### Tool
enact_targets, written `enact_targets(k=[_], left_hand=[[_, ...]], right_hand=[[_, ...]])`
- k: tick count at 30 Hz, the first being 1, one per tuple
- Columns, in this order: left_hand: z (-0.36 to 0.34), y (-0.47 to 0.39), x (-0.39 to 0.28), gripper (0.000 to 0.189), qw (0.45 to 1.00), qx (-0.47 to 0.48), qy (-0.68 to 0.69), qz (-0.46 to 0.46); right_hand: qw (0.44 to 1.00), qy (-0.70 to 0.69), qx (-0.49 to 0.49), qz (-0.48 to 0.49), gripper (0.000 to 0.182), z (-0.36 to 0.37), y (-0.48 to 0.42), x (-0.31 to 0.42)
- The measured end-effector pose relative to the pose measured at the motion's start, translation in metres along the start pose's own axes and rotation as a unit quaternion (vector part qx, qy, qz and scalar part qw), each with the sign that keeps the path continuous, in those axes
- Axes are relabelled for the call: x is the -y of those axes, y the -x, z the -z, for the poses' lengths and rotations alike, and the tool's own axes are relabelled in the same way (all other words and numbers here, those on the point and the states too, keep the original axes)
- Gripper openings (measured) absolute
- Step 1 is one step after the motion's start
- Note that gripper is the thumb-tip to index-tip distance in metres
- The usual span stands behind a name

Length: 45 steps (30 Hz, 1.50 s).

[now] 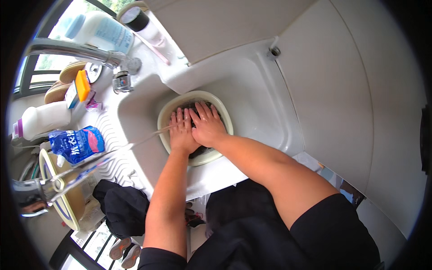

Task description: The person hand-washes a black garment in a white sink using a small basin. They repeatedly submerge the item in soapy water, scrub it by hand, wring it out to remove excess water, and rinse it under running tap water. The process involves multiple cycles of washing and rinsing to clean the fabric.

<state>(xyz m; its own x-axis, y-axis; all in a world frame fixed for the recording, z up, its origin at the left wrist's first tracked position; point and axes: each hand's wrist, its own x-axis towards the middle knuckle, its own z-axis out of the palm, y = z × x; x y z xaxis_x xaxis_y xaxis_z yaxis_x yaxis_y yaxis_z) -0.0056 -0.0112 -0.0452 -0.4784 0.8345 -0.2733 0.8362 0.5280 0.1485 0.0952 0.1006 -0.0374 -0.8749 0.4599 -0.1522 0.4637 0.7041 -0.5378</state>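
Note:
My left hand [183, 133] lies palm down in a cream plastic basin [229, 126], pressing on wet dark cloth [202, 151]. Beside it, my right hand [208, 125] also presses flat on the cloth, its thumb side against the left hand. The fingers of both hands are stretched out and gripping nothing. A thin stream of water [145, 137] runs from the chrome spout [30, 197] at lower left and meets my left fingers. The basin stands inside a white ceramic sink [263, 111]. Most of the cloth is hidden under my hands.
A chrome tap [121, 81] rises at the sink's left. Along that ledge are a blue detergent pouch [77, 143], a white bottle [47, 116], an orange block [82, 85] and a large jug [101, 30]. Black cloth [125, 209] hangs at the front left; tiled wall [330, 84] bounds the right.

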Motion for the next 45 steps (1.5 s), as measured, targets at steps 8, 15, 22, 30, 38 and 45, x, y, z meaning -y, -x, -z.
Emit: enact_targets(k=[8,15,22,30,38,45], left_hand=[[0.005,-0.009,-0.008,0.093,0.985,0.155,-0.045,0.057],[0.027,-0.022,0.001,0.077,0.987,0.137,0.03,0.076],[0.03,0.002,-0.01,0.068,0.991,-0.087,0.101,0.027],[0.031,0.02,-0.008,0.136,0.994,0.074,0.043,0.07],[0.009,0.008,-0.012,0.104,0.99,0.108,0.024,0.09],[0.052,-0.019,-0.01,0.07,0.987,0.132,0.07,0.058]], right_hand=[[0.995,0.04,0.091,0.028,0.052,-0.02,-0.014,-0.019],[0.989,-0.009,0.143,-0.024,0.038,-0.004,-0.059,-0.007],[0.992,-0.107,-0.067,0.001,0.017,0.002,-0.041,-0.008],[0.999,0.034,-0.028,0.032,0.072,0.01,0.004,0.003],[0.975,-0.012,0.211,-0.067,0.069,0.038,-0.02,0.015],[0.964,0.036,0.239,-0.109,0.067,-0.015,-0.048,-0.012]])
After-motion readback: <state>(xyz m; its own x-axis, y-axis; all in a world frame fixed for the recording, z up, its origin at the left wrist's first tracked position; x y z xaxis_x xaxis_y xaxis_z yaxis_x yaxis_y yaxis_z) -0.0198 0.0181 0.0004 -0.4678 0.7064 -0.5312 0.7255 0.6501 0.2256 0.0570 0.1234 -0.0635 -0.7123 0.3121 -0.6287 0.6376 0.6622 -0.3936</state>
